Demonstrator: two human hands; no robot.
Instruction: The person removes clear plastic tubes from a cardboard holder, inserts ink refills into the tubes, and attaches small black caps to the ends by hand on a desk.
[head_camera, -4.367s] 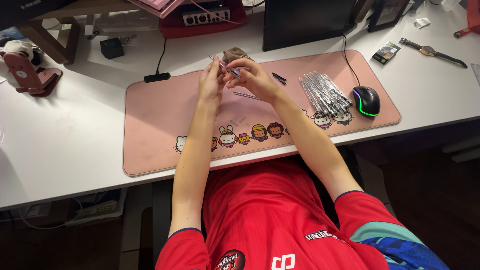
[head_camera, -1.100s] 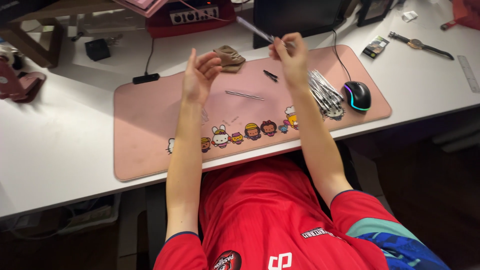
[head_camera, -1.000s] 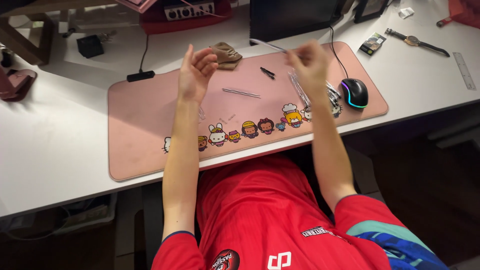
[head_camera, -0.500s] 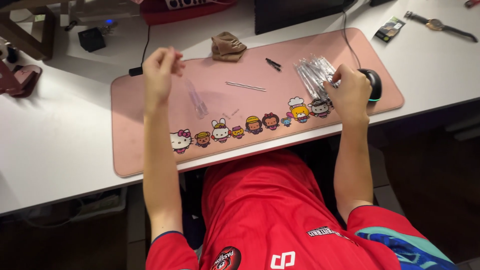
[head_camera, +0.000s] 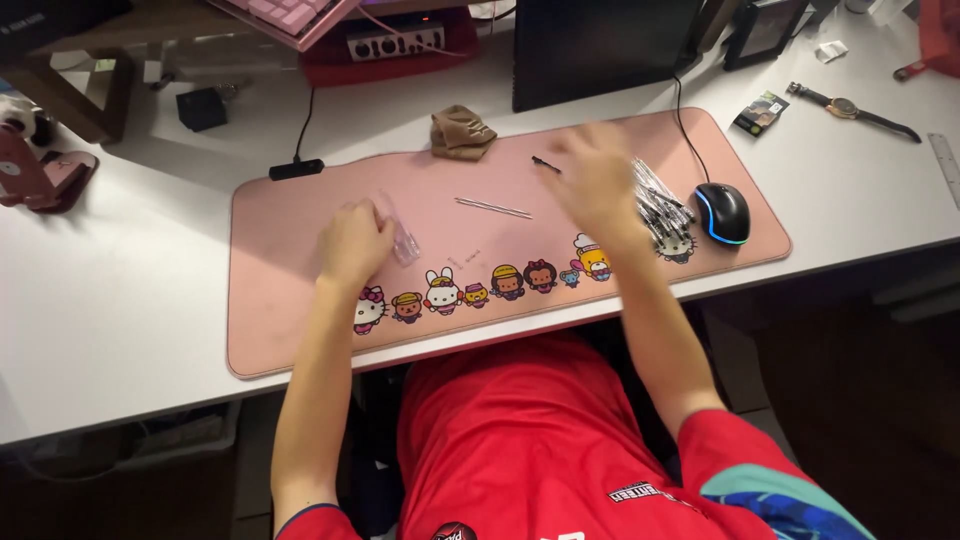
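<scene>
Midway at best: left hand (head_camera: 352, 243) grasping a clear pen barrel (head_camera: 401, 235), right hand (head_camera: 597, 180) blurred (grip unreadable) beside the unsorted pen pile (head_camera: 660, 205), loose refill (head_camera: 493, 207) untouched on the pink mat (head_camera: 280, 320).

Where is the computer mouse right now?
In the head view, the black computer mouse sits at the right end of the pink desk mat, just right of the pile of clear pens beside the right hand.

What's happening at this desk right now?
A person in a red shirt sits at a white desk with a pink desk mat. The left hand rests on the mat against a small clear plastic piece. The right hand, blurred, is over the mat beside a pile of pens. A thin metal rod lies between the hands.
</scene>
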